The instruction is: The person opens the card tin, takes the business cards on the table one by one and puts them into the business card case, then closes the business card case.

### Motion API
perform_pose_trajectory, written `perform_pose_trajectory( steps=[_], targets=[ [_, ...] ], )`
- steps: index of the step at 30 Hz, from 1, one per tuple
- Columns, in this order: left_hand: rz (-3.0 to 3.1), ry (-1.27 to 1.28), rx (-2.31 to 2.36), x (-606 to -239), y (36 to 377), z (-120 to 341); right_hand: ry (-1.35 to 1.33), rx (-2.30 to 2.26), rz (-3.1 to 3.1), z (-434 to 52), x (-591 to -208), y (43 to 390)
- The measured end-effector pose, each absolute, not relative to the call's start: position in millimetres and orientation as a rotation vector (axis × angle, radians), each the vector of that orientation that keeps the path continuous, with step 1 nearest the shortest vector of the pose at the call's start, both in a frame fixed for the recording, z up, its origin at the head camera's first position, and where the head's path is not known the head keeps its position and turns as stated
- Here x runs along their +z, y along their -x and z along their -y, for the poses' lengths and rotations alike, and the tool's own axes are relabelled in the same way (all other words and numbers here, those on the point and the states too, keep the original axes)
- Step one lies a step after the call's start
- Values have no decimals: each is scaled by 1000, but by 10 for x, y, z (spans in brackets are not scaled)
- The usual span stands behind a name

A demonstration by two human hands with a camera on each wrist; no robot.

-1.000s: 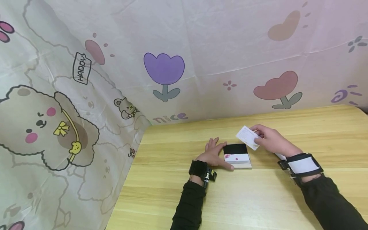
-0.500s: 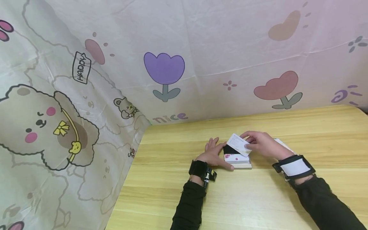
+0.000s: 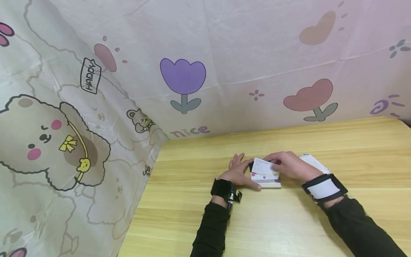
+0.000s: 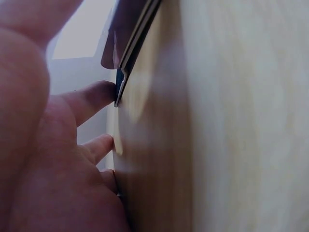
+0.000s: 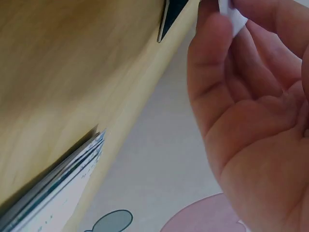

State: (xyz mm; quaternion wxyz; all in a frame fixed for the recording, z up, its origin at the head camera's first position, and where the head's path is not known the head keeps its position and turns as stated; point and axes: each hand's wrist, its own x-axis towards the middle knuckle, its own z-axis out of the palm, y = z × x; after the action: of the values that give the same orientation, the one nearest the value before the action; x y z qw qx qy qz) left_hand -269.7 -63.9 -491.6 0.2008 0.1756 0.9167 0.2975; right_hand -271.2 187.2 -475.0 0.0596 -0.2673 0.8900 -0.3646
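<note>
Left hand [image 3: 239,174]: laid flat, palm down, fingers straight and pointed to the far side, thumb stretched out to the right. Left wrist banded in black; forearm sleeved in black, brought in from the near edge. Right hand [image 3: 285,165]: held palm down, fingers curled in a pinch with the thumb, pointed left. Right wrist banded in black and white; forearm sleeved in black, brought in from the near right.

Pale cartoon-print fabric backdrop [image 3: 224,53]: "HAPPY" on tag above beige bear; "nice" below purple tulip; card print unreadable.
</note>
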Motion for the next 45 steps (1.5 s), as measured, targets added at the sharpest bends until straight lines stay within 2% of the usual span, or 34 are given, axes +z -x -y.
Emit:
perform_pose_trajectory(
  steps=[15,45],
  targets=[
    [-2561,-485,803,-4912,2702,638,957,-1058,-2702,-1798,-4760,2685],
    [-2560,-503,803,-4910,2684,653,825,-1026,-2605,-1762,-4768,2642]
  ],
)
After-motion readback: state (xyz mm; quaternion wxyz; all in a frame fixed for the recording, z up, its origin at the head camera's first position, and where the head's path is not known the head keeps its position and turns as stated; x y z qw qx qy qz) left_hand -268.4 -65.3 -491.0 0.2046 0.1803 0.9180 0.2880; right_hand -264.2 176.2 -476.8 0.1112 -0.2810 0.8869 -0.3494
